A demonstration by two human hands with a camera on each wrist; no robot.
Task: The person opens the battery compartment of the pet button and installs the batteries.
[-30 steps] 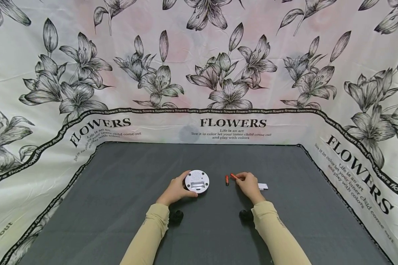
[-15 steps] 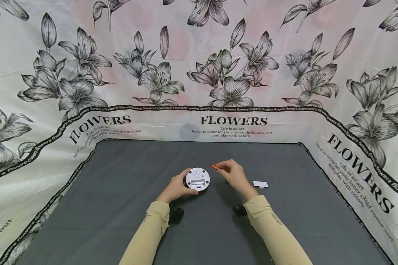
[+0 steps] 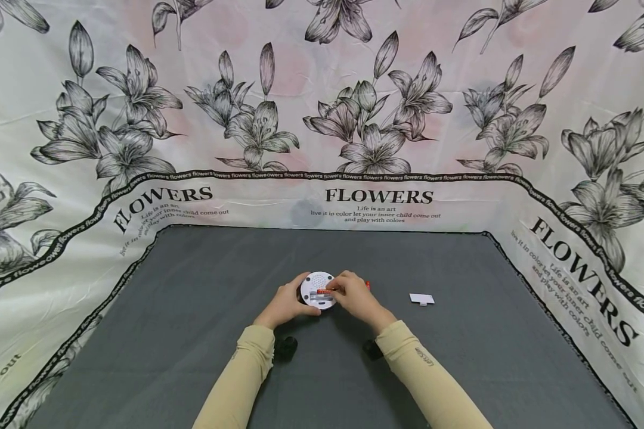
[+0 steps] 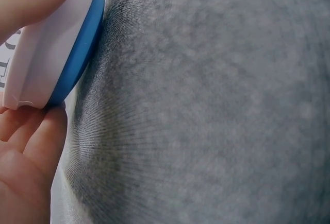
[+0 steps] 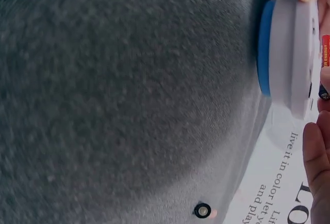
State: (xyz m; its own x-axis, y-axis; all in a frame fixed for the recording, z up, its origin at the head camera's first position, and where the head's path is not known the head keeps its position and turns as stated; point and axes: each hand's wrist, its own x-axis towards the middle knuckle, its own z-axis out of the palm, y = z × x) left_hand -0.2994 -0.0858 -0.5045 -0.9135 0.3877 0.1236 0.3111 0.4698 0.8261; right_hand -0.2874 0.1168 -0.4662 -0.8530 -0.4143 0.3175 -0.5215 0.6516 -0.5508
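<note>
The left hand (image 3: 288,305) grips a round white device (image 3: 313,280) by its rim over the grey table (image 3: 220,357), its open compartment showing. The right hand (image 3: 357,299) pinches a red battery (image 3: 322,291) at that compartment, near a second battery (image 3: 368,285) and a white rectangular piece (image 3: 421,298).

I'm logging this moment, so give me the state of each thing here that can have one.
Round white device, gripped by the left hand, blue side toward the grey cloth.
Battery compartment, uncovered.
Held battery, pinched by the right hand at the compartment; cannot tell if seated.
Other battery, loose on the cloth.
White cover, off, lying on the cloth.
</note>
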